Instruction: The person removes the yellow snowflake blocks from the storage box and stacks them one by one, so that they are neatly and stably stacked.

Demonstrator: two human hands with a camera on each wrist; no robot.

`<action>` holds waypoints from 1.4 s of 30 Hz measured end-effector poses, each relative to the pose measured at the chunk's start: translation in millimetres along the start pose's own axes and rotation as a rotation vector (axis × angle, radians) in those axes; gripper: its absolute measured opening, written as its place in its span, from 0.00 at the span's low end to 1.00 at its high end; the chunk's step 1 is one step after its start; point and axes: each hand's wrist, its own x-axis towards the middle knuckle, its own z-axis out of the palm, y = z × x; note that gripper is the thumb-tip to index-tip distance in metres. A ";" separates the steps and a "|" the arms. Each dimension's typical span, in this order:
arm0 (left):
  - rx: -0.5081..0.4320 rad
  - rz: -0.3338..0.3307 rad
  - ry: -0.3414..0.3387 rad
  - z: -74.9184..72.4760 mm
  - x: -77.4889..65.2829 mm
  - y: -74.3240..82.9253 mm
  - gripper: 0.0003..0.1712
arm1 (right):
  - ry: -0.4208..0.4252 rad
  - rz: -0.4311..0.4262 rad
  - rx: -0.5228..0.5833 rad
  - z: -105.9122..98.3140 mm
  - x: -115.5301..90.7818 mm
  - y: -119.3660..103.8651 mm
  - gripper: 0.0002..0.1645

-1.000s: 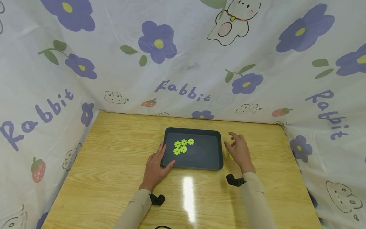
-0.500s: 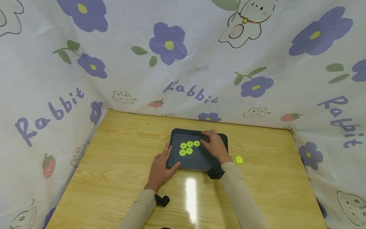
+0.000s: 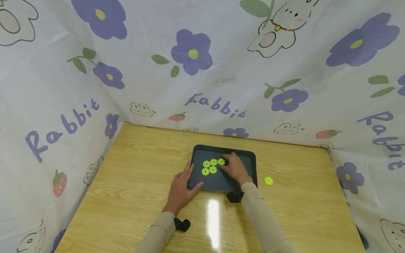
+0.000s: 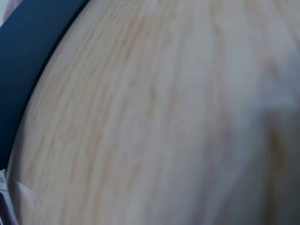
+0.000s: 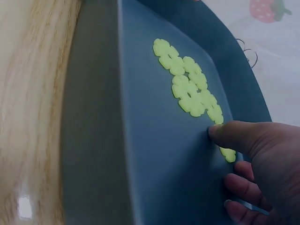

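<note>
While my left hand (image 3: 181, 192) lies open at the near left corner of the dark tray (image 3: 212, 183), its fingers run straight along the left side and its thumb stretches out over the near edge, grasping nothing that I can see. My right hand (image 3: 236, 169) is down inside the tray, bent over the right end of a cluster of five yellow-green notched discs (image 3: 213, 170). They lie flat on the tray floor, left of its middle, three in the far row and two in the near one. My right thumb (image 5: 236, 134) is at the end disc of the far row and hides part of it from the right wrist view, with my fingers on its other side; whether I am pinching that disc or only touching it, I cannot tell. One more disc (image 3: 268, 181) lies on the wooden table (image 3: 152, 158), just beyond the tray's right side and apart from both my hands. Each of my beige sleeves (image 3: 257, 207) ends at a small black device (image 3: 182, 225), and patterned cloth (image 3: 139, 52) rises behind the table.
</note>
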 end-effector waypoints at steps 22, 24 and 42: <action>0.012 0.046 0.043 -0.9 4.8 2.8 0.49 | 0.073 -0.059 0.052 2.5 -4.6 4.1 0.24; 0.015 0.042 0.039 -0.7 4.8 2.7 0.49 | 0.088 -0.070 0.053 3.1 -5.7 5.7 0.24; 0.008 -0.004 -0.004 0.5 2.7 2.8 0.49 | 0.110 -0.037 0.108 8.2 -16.8 17.0 0.22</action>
